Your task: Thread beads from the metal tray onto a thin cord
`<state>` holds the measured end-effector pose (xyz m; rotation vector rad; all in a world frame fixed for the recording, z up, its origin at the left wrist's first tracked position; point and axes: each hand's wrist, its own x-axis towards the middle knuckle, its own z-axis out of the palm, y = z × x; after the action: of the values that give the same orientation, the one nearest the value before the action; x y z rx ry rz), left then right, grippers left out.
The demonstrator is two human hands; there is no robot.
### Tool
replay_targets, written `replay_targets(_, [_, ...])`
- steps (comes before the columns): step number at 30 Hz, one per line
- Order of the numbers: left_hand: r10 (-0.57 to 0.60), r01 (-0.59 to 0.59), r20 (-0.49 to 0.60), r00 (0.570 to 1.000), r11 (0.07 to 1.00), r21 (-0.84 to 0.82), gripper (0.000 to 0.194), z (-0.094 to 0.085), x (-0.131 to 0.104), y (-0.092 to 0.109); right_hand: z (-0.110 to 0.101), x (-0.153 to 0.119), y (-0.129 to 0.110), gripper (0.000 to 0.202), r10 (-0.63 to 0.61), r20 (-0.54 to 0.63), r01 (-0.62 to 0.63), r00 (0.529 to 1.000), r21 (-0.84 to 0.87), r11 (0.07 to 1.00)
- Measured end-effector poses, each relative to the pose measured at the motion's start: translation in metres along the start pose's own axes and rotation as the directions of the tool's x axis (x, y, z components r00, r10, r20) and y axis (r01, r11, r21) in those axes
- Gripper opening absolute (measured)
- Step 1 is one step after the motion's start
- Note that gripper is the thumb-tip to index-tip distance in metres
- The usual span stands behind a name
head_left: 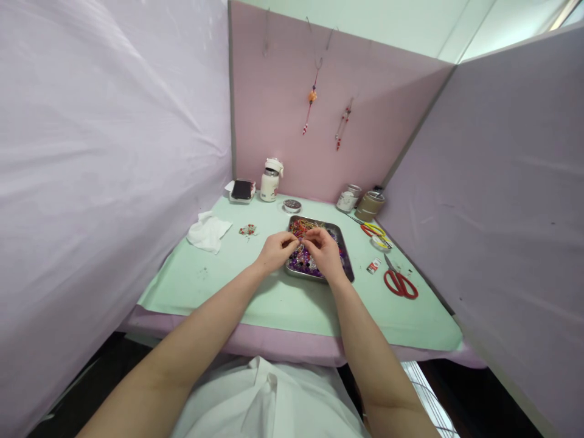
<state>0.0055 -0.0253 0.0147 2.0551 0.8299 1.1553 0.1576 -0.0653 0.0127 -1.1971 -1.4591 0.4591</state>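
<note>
Both hands over the dark, rimmed metal tray (350, 263), which sits mid-bench (255, 304). Left hand (275, 250): thumb and forefinger tips together. Right hand (325, 250): fingertips likewise pinched, almost meeting the left. Whatever lies between them is too small to make out. Working over the tray probably lets a dropped piece land inside it.

Tray contents: purple and clear beads (297, 266) nearer the person, a tangle of red and gold strands (300, 227) toward the back; the rim likely checks rolling.

Red-handled metal scissors (400, 285) lie to the right, presumably for easy reach. Small red-and-green beaded piece (247, 230) rests left of the tray, apart from the loose beads, perhaps to avoid mixing. Crumpled white cloth (208, 232) farther left. Orange-beaded pendant (312, 96) hangs against the pink panel (269, 109), presumably to keep its cord straight.
</note>
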Motion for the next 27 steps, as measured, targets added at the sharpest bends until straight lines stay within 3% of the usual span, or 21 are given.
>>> replay_targets(6, [0.101,-0.083,-0.100,0.990,0.982,0.168,0.017,0.0014,-0.0027,0.0000,0.0002,0.0002,-0.0021,0.017,0.025,-0.051,-0.025,0.998,0.009,1.000])
replay_targets(13, [0.232,-0.174,-0.129,0.964,0.920,0.352,0.018,0.0044,-0.0056,-0.0033,0.0051,-0.0019,-0.0031,0.020,0.016,-0.091,-0.009,0.996,0.071,0.997])
replay_targets(16, [0.250,-0.181,-0.129,0.960,0.900,0.397,0.019,0.0054,-0.0054,-0.0043,0.0061,-0.0032,-0.0041,0.013,-0.014,-0.073,0.014,0.997,-0.013,1.000])
replay_targets(22, [0.281,-0.210,-0.096,0.955,0.869,0.448,0.021,0.0085,-0.0056,-0.0066,0.0077,-0.0049,-0.0064,0.020,-0.042,-0.085,0.037,0.996,-0.058,0.998])
replay_targets(27, [0.292,-0.226,-0.056,0.955,0.834,0.503,0.022,0.0095,-0.0071,-0.0050,0.0089,-0.0042,-0.0035,0.024,-0.018,-0.015,0.017,1.000,-0.079,0.997])
